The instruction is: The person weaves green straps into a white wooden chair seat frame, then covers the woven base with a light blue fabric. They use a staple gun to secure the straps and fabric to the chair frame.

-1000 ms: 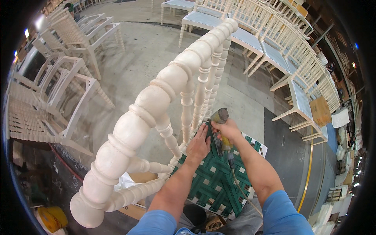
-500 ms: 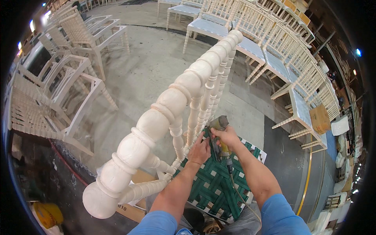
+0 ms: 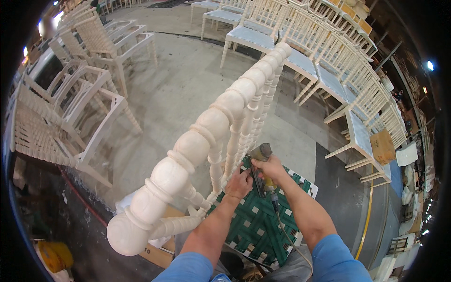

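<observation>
A pale wooden chair with a beaded, turned back [image 3: 195, 143] stands in front of me, its seat woven with green webbing [image 3: 253, 218]. My right hand [image 3: 270, 170] is wrapped round the grip of a pneumatic staple gun [image 3: 261, 151], its nose down by the seat's rear edge. An air hose [image 3: 286, 235] runs from the tool toward my lap. Beside the tool, my left hand [image 3: 238, 184] has its fingers bent against the webbing at the foot of the back spindles. Its fingertips press on a green strap there, partly hidden by the hand.
Unfinished chair frames [image 3: 101, 110] crowd the left side. A curved row of beaded chairs [image 3: 331, 82] with pale seats lines the far right, one bearing a brown carton [image 3: 383, 146]. A yellow object [image 3: 55, 256] lies at the lower left, and a cardboard box [image 3: 157, 255] is under the chair back.
The chair back sits slightly farther right and lower at its far end in view. My left fingers have drawn in a little; the staple gun stays in my right hand near the same edge.
</observation>
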Demonstrator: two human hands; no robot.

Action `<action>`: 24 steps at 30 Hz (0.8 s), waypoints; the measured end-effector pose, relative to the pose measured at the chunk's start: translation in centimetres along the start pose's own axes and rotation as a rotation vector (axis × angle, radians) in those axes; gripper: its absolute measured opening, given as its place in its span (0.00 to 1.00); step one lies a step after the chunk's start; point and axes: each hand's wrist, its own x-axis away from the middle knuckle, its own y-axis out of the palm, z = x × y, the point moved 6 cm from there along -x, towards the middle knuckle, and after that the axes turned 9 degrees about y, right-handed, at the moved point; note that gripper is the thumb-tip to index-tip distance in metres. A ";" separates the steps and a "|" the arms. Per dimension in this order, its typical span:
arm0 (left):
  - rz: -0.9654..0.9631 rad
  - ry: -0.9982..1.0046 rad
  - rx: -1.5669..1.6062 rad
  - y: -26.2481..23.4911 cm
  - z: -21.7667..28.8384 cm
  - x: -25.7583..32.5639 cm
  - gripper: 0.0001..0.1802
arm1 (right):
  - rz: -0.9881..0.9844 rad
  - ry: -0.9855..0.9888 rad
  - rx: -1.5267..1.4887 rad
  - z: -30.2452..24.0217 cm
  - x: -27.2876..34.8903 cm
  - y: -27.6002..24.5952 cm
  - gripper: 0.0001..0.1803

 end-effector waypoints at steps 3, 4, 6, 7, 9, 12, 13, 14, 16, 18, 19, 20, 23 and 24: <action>-0.008 0.010 0.002 0.3 0.5 0.1 0.19 | 0.021 -0.003 0.024 0.4 -0.3 -0.8 0.13; -0.027 -0.015 0.006 0.5 0.5 0.3 0.18 | 0.026 0.008 0.042 0.8 -0.4 -1.0 0.13; -0.051 -0.063 0.001 0.3 0.3 0.2 0.18 | 0.025 0.010 0.075 0.5 -0.6 -1.0 0.12; -0.034 -0.043 -0.008 0.1 0.5 0.2 0.17 | 0.037 -0.007 0.073 0.5 -0.4 -1.1 0.13; -0.002 0.003 -0.021 -0.1 1.0 0.4 0.17 | 0.068 -0.043 0.065 0.8 -0.1 -1.3 0.13; -0.026 -0.007 -0.002 0.1 1.7 0.2 0.16 | 0.058 -0.010 0.072 1.1 0.4 -2.8 0.15; -0.016 0.020 0.010 0.2 2.4 0.3 0.16 | 0.086 -0.013 0.030 1.7 1.5 -4.2 0.15; 0.012 0.032 -0.006 -0.5 1.8 0.2 0.16 | 0.080 -0.032 -0.012 1.5 2.6 -4.3 0.15; 0.075 0.081 -0.011 -1.4 1.3 0.2 0.15 | 0.091 -0.050 -0.077 2.1 6.1 -6.2 0.15; 0.088 0.140 -0.002 -2.1 1.2 -0.4 0.14 | 0.124 -0.056 -0.139 3.8 10.8 -10.0 0.15; 0.082 0.187 0.017 -2.2 1.8 -0.9 0.13 | 0.134 -0.053 -0.179 5.0 13.8 -12.8 0.15; 0.137 0.307 -0.034 -2.9 2.3 -1.2 0.14 | 0.149 -0.056 -0.224 6.6 17.1 -15.7 0.15; 0.252 0.491 -0.179 -5.1 1.4 -0.3 0.16 | 0.284 -0.028 -0.331 11.3 27.5 -21.8 0.13; 0.005 0.273 0.175 -1.6 2.4 3.3 0.14 | 0.415 0.106 -0.391 16.5 32.8 -24.1 0.15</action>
